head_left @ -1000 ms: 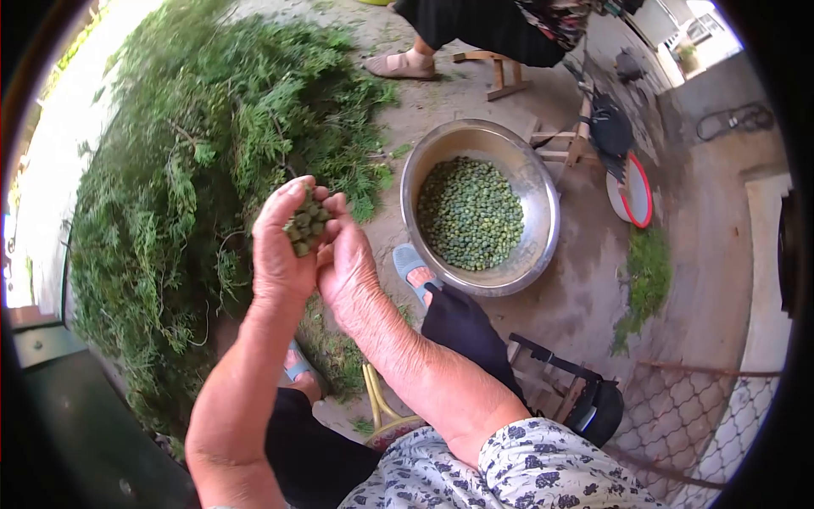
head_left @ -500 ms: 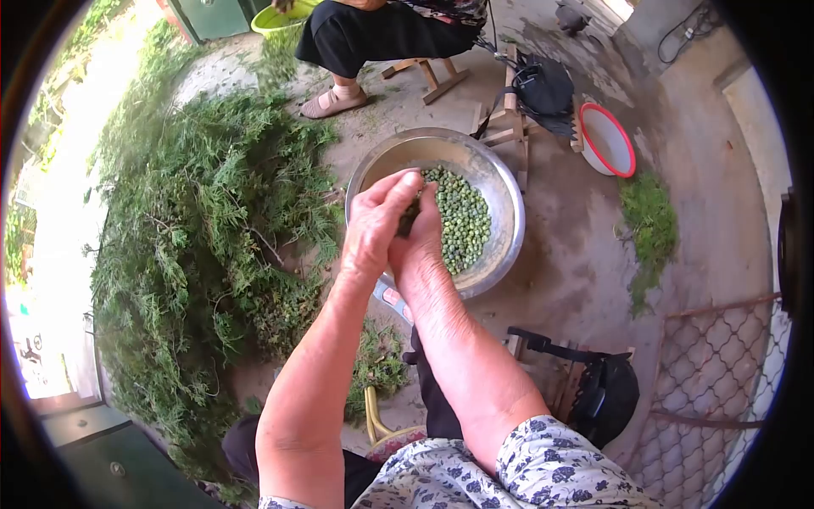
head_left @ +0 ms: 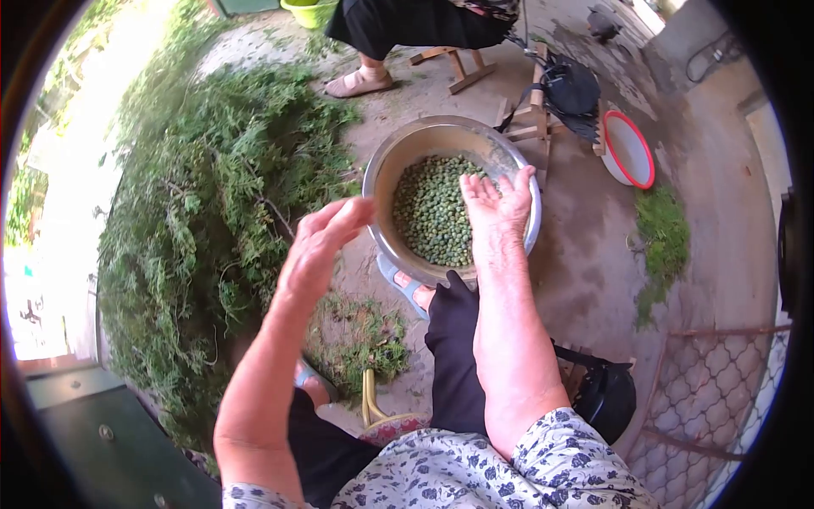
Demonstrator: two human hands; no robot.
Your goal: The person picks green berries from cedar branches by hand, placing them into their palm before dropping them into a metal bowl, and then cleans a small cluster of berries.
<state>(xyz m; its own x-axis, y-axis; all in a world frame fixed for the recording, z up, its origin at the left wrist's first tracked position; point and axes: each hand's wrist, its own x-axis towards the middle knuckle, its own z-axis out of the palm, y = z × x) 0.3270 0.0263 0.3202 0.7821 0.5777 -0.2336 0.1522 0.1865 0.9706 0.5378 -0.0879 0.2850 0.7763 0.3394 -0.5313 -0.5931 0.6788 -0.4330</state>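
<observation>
A metal basin (head_left: 381, 153) on the ground holds a layer of small round green fruits (head_left: 432, 212). Over its right side, my right hand (head_left: 498, 204) is open, palm up and fingers spread, with nothing in it. My left hand (head_left: 322, 242) is off the basin's left rim, its fingers stretched out to the right and a little blurred. Nothing shows in that hand, though its palm is turned away. Left of the basin lies a large heap of feathery green branches (head_left: 220, 161).
Another person (head_left: 407, 25) sits beyond the basin, beside a lime-green bowl (head_left: 309, 12). A wooden chair with a black bag (head_left: 570, 85), a red-rimmed tub (head_left: 626, 148) and green clippings (head_left: 663, 237) are on the right. A metal lattice (head_left: 704, 382) stands at lower right.
My hands, cupped together over the basin before, have come apart: the left moved left past the rim, the right moved right and opened. The view has shifted slightly.
</observation>
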